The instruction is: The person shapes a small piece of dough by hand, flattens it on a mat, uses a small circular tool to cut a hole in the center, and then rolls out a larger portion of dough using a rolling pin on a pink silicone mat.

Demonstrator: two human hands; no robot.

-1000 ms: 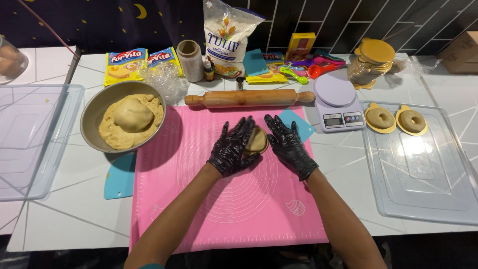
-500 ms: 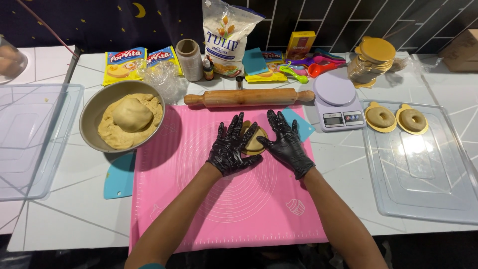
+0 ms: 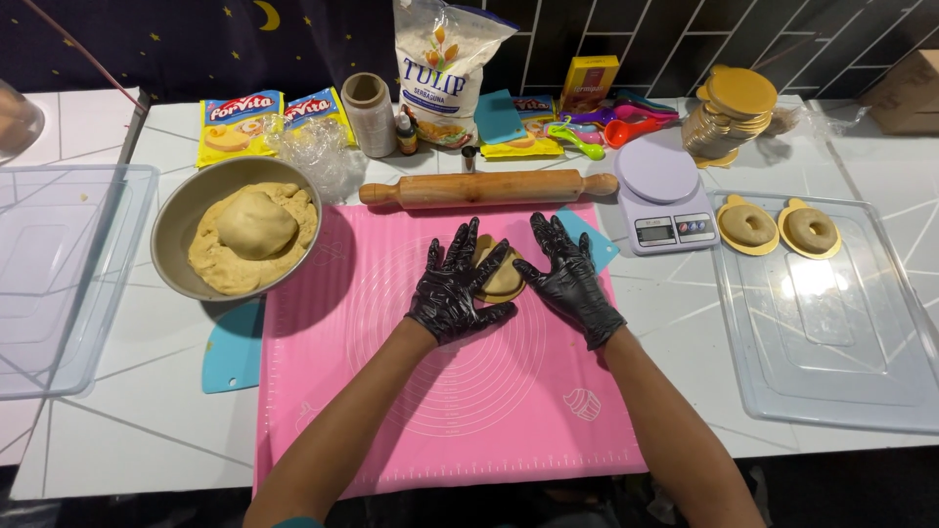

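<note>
Black gloves on left hand (image 3: pixel 456 285) and right hand (image 3: pixel 569 275); tan dough piece (image 3: pixel 502 278); pink mat (image 3: pixel 440 381) with pale concentric rings; lilac-topped scale (image 3: pixel 661 193).

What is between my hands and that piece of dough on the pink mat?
Nothing visible. The left hand and right hand already cup the dough piece from either side on the pink mat, with only the black gloves between.

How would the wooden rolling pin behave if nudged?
The rolling pin is a smooth cylinder lying on its side, so it would probably roll. It looks solid wood: likely stiff and fairly heavy. The pink mat edge beside it might slow it slightly.
</note>
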